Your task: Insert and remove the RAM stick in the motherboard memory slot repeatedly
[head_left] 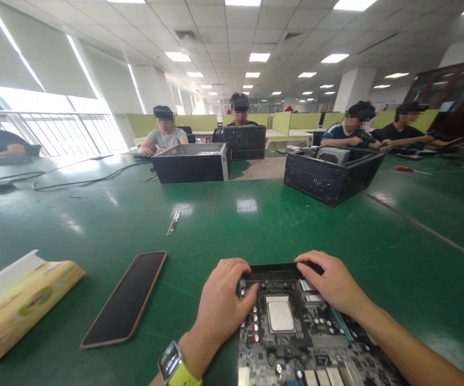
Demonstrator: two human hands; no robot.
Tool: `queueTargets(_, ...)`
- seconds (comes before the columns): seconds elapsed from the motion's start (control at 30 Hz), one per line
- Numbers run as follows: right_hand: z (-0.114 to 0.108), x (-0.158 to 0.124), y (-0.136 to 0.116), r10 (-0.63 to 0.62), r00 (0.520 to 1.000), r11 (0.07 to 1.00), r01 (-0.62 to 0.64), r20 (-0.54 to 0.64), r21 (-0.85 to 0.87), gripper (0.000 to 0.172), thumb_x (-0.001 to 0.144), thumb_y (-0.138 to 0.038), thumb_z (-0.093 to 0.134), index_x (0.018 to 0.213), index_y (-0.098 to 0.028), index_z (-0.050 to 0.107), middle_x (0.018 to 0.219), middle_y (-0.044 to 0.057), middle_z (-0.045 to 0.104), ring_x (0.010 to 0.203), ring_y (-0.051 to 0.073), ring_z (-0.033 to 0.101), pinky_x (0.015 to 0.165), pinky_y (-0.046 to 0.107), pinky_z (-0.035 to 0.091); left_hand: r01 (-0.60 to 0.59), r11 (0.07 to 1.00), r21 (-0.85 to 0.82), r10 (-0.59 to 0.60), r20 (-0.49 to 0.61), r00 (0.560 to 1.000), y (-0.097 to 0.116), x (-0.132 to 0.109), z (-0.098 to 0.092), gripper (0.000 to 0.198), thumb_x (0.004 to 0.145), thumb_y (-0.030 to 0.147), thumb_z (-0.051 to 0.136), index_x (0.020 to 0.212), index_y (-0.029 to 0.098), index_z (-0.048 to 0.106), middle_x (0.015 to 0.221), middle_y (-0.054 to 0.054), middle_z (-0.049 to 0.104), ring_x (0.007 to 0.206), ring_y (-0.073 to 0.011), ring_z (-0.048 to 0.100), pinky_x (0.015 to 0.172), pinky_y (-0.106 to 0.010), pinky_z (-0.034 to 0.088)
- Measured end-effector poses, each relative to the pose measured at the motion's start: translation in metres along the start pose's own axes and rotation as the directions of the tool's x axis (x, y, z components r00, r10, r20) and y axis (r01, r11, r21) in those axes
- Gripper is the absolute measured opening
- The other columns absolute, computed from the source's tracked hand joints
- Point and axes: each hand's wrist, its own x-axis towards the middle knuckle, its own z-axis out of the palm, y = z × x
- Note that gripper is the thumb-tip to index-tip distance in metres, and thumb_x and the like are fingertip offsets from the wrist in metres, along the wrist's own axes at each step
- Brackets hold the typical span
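Note:
In front of me lies a motherboard [318,340] with a silver processor [281,314] in its socket. Black memory slots [272,272] run along its far edge. My left hand [226,295] grips the far left corner, fingers bent over the edge and thumb on the board side. My right hand [334,281] closes on the slots' right end, its thumb and index finger close together. What lies under the right fingertips is hidden. Farther off on the table is a memory stick [173,223], apart from both hands.
A phone [127,300] and a yellow tissue pack [27,305] lie at left on the green table [232,225]. Open computer cases [192,169] [316,177] stand beyond, with several people seated behind. A red screwdriver [409,169] and cables [75,186] lie farther out.

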Motion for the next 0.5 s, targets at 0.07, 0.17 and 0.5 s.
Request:
queueTargets(0.07,-0.002,0.001,0.0,0.022,1.0,1.0,-0.022,0.002,-0.01,0.022,0.083,-0.031,0.051,0.091,-0.021,0.068,0.093,0.004,0.07,0.091,0.021,0.061,0.083,0.036,0.045,0.002,1.0,-0.006,-0.002,-0.015,1.0,0.0,0.0,0.0,0.014,0.076,0.018,0.06,0.089,0.021,0.055,0.102,-0.005,0.062,0.097,-0.0234,0.056,0.084,-0.04,0.048)
queueTargets(0.17,-0.009,-0.002,-0.014,0.007,0.998,0.998,-0.01,-0.061,-0.055,0.02,0.083,-0.032,0.053,0.093,-0.021,0.067,0.096,0.004,0.068,0.094,0.022,0.058,0.084,0.037,0.044,0.002,1.0,-0.025,-0.003,-0.077,0.997,0.0,-0.001,0.001,0.012,0.078,0.014,0.054,0.089,0.021,0.053,0.105,-0.006,0.06,0.1,-0.0228,0.055,0.086,-0.038,0.047)
queueTargets(0.5,0.08,-0.075,-0.1,-0.595,0.792,0.751,0.489,-0.134,-0.444,0.012,0.086,-0.032,0.052,0.087,-0.027,0.062,0.05,-0.003,0.057,0.047,0.013,0.048,0.049,0.026,0.025,-0.012,0.999,-0.047,0.0,-0.259,0.966,0.001,0.0,-0.001,0.009,0.084,0.013,0.047,0.09,0.02,0.05,0.091,-0.005,0.058,0.09,-0.0208,0.054,0.081,-0.034,0.044)
